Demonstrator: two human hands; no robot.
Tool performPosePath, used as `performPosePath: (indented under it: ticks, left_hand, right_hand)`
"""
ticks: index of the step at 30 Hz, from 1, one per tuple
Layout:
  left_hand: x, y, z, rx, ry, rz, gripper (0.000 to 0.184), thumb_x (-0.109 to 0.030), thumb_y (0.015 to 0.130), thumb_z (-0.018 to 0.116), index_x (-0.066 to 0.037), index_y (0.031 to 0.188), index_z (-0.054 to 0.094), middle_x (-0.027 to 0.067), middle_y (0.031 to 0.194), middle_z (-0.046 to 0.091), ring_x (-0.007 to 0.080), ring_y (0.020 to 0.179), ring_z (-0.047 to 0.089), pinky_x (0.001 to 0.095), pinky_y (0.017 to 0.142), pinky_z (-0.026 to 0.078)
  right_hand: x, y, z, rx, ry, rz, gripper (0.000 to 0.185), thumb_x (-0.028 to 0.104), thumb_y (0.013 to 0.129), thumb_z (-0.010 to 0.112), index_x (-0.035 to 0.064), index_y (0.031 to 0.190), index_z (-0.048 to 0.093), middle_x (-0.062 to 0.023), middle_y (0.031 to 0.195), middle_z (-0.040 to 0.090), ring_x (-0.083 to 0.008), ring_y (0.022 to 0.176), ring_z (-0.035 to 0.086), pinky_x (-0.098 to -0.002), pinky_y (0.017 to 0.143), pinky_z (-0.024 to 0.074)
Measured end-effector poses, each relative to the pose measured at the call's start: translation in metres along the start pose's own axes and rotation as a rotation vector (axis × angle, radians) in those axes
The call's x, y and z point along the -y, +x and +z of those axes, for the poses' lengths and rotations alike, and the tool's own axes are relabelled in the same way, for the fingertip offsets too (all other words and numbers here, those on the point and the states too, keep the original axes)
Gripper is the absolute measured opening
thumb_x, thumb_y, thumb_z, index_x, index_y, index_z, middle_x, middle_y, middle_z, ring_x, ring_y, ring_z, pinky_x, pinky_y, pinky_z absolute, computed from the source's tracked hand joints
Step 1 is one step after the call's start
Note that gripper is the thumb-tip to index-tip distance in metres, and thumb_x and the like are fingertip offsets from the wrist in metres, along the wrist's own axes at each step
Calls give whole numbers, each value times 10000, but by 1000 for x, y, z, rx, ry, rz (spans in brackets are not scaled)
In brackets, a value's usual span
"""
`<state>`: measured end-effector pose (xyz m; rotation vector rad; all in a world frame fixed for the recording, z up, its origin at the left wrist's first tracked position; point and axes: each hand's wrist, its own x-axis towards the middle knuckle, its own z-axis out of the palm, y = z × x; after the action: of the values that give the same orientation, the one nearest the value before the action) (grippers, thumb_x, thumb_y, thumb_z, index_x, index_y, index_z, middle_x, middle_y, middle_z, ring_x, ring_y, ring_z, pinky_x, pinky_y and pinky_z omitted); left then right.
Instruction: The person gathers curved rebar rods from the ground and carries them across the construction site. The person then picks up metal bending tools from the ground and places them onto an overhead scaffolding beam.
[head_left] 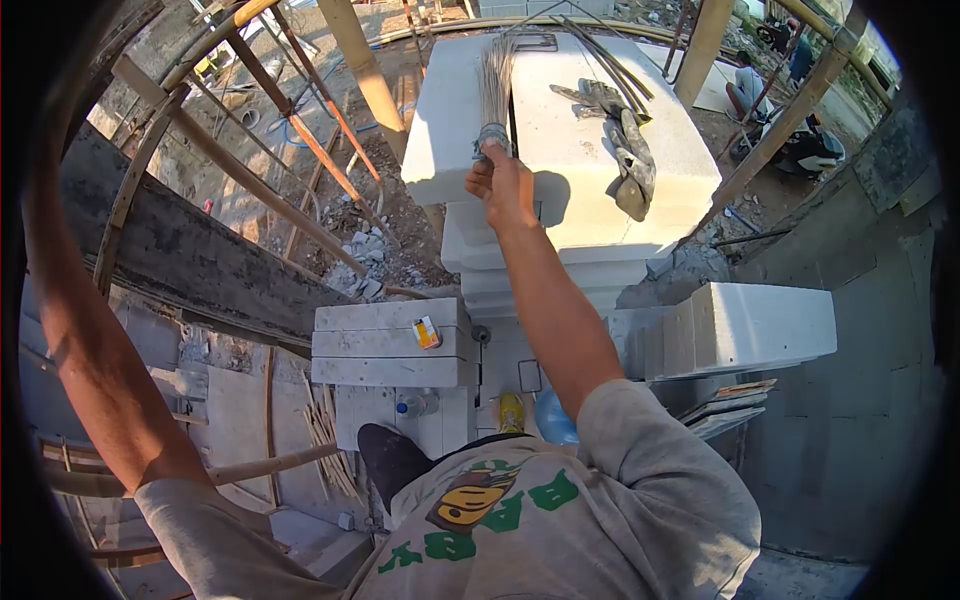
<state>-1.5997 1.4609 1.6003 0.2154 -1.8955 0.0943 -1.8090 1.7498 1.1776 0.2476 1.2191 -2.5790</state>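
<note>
My right hand [503, 188] is closed around the bound lower end of a bundle of thin bristles [496, 85], like a stick brush, whose tips point away from me. The bundle lies over the top of a stack of white blocks [560, 130]. To its right on the same stack are dirty work gloves [632, 165] and several thin dark rods [612, 62]. My left arm reaches up along the far left edge, and its hand is lost in the dark rim of the view, so its fingers cannot be made out.
Nearer me, a small yellow-and-white box [427, 332] lies on stacked blocks [385, 345], with a clear bottle [412, 404] below. More blocks [765, 325] stand at right. Bamboo poles [265, 190] cross the left side. A person [745, 88] crouches far right, near a motorbike [805, 150].
</note>
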Motion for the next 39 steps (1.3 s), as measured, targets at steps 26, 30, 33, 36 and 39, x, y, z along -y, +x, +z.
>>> performPosePath:
  ticks: [26,30,33,36,39]
  left_hand:
    - [-20,-15,-2,-143,101,129,316,-229,891,333,-49,855,590,222,878,628,383,842,591,467,765,449]
    - [-55,-17,0,-289,174,264,303,-204,888,337,-57,836,597,215,867,635,390,831,592,470,758,447]
    - [-69,-20,3,-466,-69,110,363,-263,902,410,-31,697,599,198,645,574,397,687,531,482,679,387]
    - [-76,-29,-7,-329,-115,131,294,-235,916,413,-1,849,580,170,847,575,356,844,503,444,802,353]
    - [-79,-43,-21,-271,-196,189,347,-274,937,411,28,1007,567,176,1006,575,346,978,502,435,896,350]
  right_hand:
    - [-122,-79,-118,466,-1088,-299,226,172,815,617,-14,941,597,-165,846,658,-259,791,649,-331,742,493]
    - [-81,-57,-65,473,-1045,-512,157,92,826,582,-26,929,592,-146,818,640,-223,734,621,-329,689,478]
    - [-76,-31,-17,604,-951,-471,147,128,851,536,-11,885,572,-94,743,568,-166,623,536,-298,592,450]
    - [-38,-42,68,849,-563,-403,219,223,889,525,25,967,578,-60,788,571,-149,632,530,-274,563,437]
    - [31,-81,175,945,-29,-188,350,325,923,514,45,1129,552,-51,917,583,-157,785,562,-262,641,458]
